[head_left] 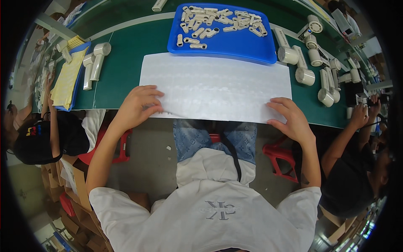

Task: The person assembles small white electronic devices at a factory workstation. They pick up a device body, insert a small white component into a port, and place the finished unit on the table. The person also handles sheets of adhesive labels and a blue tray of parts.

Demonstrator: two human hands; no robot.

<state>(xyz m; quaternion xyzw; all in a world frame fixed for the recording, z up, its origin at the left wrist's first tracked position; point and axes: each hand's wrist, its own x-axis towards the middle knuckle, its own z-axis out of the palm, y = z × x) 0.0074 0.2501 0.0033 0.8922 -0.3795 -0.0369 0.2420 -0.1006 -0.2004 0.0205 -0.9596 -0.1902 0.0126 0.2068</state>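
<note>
A large white sheet (218, 86) with faint rows of marks lies on the green table in front of me, its near edge along the table's front. My left hand (140, 105) rests at its near left corner, fingers spread and thumb apart. At the near right corner is my right hand (289, 119), its fingers and thumb also apart over the sheet's edge. Neither hand is closed on anything. Just beyond the sheet stands a blue tray (228, 51), with many small cream-white plastic parts (201, 32) lying loose in it.
White handheld fans (305, 76) lie in a cluster to the right; two more (99, 63) are at the left. Beside those, yellow sheets (69, 80) sit on another blue tray. Co-workers flank me on both sides. Red stools (280, 157) stand below the green table (121, 46).
</note>
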